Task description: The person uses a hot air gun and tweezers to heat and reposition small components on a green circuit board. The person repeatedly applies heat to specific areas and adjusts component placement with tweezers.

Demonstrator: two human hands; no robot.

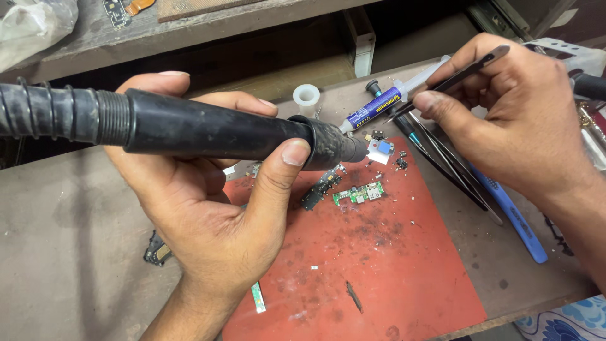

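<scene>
Red mat (404, 271) under green board (358, 193)

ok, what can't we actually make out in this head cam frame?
- hot-air handpiece: its hose runs off the left edge; the nozzle tip hides whatever sits right under it.
- tweezers: tips blend into the syringe behind, so a held part is untellable.
- green circuit board: components too small to identify.
- right hand: covers the bench beneath it.
- left hand: hides part of the red mat.

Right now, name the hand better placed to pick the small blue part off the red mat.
Probably the right hand: it holds tweezers just beside the blue part. The left hand is full with the hot-air handle.
</scene>
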